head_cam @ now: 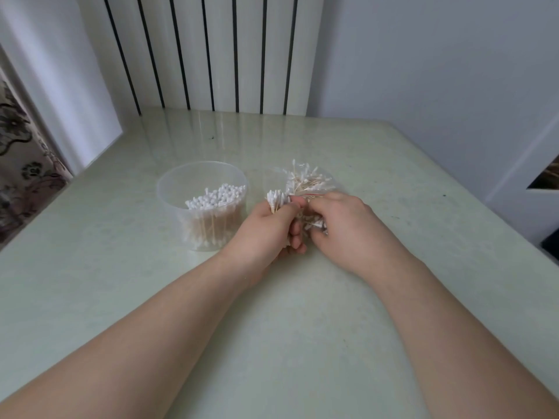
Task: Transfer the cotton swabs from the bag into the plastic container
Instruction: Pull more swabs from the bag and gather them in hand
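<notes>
**Swab transfer, mid-way: one bundle in hand, bag not yet emptied**

Far left edge of frame: a strip of grey-brown flower-patterned curtain (18, 164). It plays no part.

Left of centre: clear round plastic container (165, 204), thin-walled and slightly frosted, standing upright on the pale green glossy desk (302, 328). White-tipped wooden cotton swabs (216, 196) stand on end inside, packed toward its right side, with the left part bare. Standing them up likely keeps them tidy and leaves room for more.

Just right of the container: left hand (266, 228), fingers curled round a small bundle of swabs (276, 199). The cotton heads stick up above the thumb and the thin tan sticks show beneath. The bundle is close beside the container wall but not yet over the rim. The tight fist probably keeps the slippery sticks parallel for a clean drop-in.

Centre: soft clear plastic bag with a red zip strip (328, 184), lying flat and crumpled on the desk. The loose swabs in the bag (302, 178) splay in all directions, heads fluffy and sticks crossing.

Right of centre: right hand (341, 222), palm down, fingers curled over the bag's near end and gripping it, most likely to pin the limp film. Whether the fingertips reach inside the mouth cannot be told.

Upper centre, behind the desk: white ribbed radiator (211, 49) with dark gaps.
</notes>
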